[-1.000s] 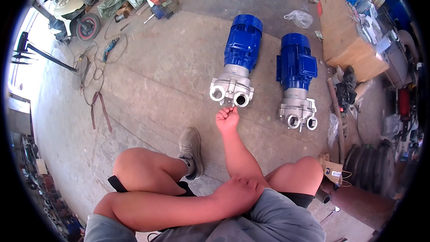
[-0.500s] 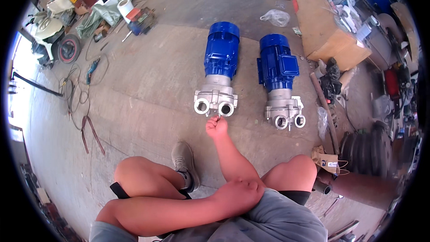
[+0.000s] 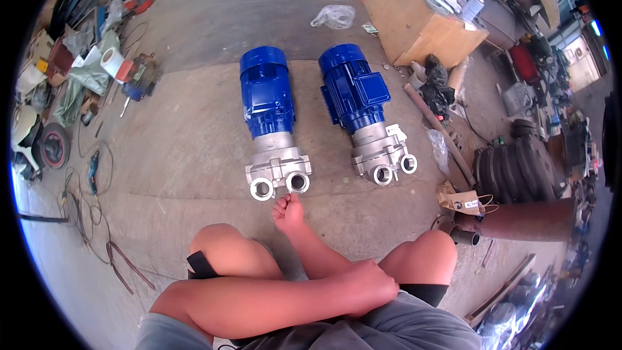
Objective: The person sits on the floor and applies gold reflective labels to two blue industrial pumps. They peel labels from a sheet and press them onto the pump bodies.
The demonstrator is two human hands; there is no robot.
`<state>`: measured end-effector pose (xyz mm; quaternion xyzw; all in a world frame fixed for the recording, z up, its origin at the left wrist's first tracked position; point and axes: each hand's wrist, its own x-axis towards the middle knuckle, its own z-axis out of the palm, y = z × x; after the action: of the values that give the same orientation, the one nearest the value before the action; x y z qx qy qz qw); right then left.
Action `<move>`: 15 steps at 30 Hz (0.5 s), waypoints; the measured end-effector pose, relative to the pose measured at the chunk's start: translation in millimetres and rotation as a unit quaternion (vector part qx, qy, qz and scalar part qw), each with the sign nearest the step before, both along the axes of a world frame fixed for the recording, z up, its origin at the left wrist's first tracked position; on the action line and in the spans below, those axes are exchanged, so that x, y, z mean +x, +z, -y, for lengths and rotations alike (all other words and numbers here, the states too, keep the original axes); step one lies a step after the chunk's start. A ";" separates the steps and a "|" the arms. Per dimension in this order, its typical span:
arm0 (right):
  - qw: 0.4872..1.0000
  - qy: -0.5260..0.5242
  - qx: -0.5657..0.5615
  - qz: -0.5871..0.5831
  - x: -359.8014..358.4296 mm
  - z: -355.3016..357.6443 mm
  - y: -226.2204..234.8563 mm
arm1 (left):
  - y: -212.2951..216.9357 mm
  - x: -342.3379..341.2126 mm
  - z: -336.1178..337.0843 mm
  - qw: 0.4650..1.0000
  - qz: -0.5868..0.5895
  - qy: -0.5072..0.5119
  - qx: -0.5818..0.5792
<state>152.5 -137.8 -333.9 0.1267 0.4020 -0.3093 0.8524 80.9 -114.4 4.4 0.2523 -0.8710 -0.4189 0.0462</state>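
Observation:
Two pumps lie on the concrete floor in front of me, each with a blue motor and a silver metal head: the left pump [image 3: 267,110] and the right pump [image 3: 364,107]. The heads face me with two round open ports each. My right hand [image 3: 287,212] reaches to the front of the left pump's head, just below its right port. Its fingers are closed in a pinch; what is between them is too small to make out. My left hand [image 3: 370,287] lies across my right arm near the elbow, fingers curled and their tips hidden.
At the left are a power drill [image 3: 94,172] with its cable and a small wheel [image 3: 55,146]. To the right stand a wooden crate [image 3: 414,19], a long rusty pipe [image 3: 440,133], a paper bag [image 3: 463,201], a dark ribbed coil [image 3: 515,170] and a wide rusty cylinder [image 3: 525,220].
The view has swung to the right, so both pumps appear farther left. My right hand stays at the left pump's front, and my left hand still rests across my right arm.

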 end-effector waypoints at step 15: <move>0.168 0.793 -0.455 -0.368 -283.3 -13.3 354.9 | 9.7 69.6 13.3 0.820 -0.095 0.515 0.231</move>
<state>-130.8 -124.6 20.9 -0.7991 0.3415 0.3948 0.2984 150.6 -127.7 14.1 0.6266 -0.4833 -0.5445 0.2779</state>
